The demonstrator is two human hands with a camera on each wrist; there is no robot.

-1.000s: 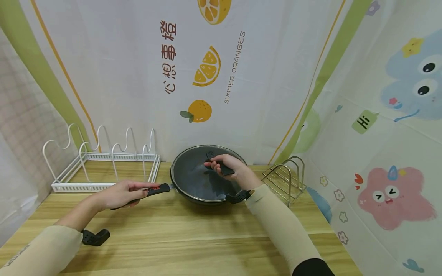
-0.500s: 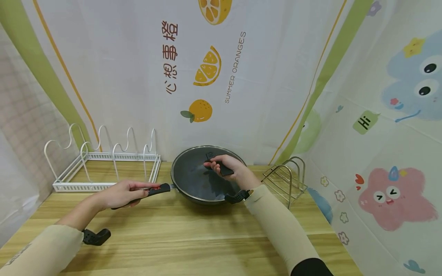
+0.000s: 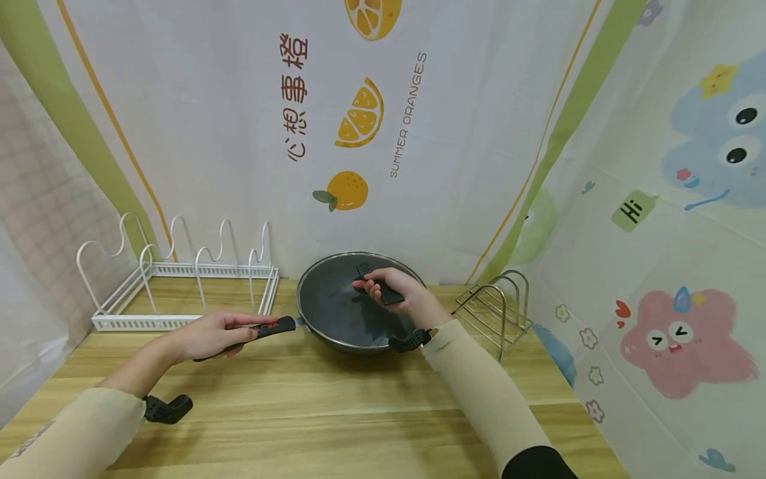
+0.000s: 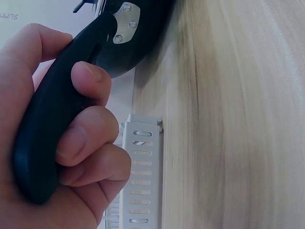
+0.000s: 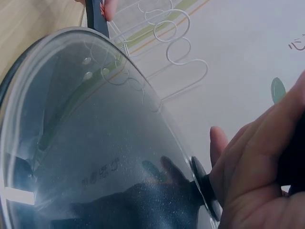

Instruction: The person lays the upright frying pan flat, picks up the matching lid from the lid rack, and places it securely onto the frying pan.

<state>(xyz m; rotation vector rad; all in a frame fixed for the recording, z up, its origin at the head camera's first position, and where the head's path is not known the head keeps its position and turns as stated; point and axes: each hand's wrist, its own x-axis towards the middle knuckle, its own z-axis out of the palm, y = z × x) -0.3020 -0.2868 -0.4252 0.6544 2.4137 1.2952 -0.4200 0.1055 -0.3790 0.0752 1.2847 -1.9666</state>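
A dark frying pan with a long black handle stands on the wooden table, near its back edge. My left hand grips that handle, its fingers curled round it in the left wrist view. On the pan lies a round glass lid with a metal rim. My right hand holds the lid's black knob from above. In the right wrist view the lid mirrors the hand and rack, and the right hand sits at the knob's base.
A white rack with tall wire loops stands at the back left, close behind the left hand. To the right of the pan is a small gold wire rack. Printed curtains hang behind and beside the wooden table.
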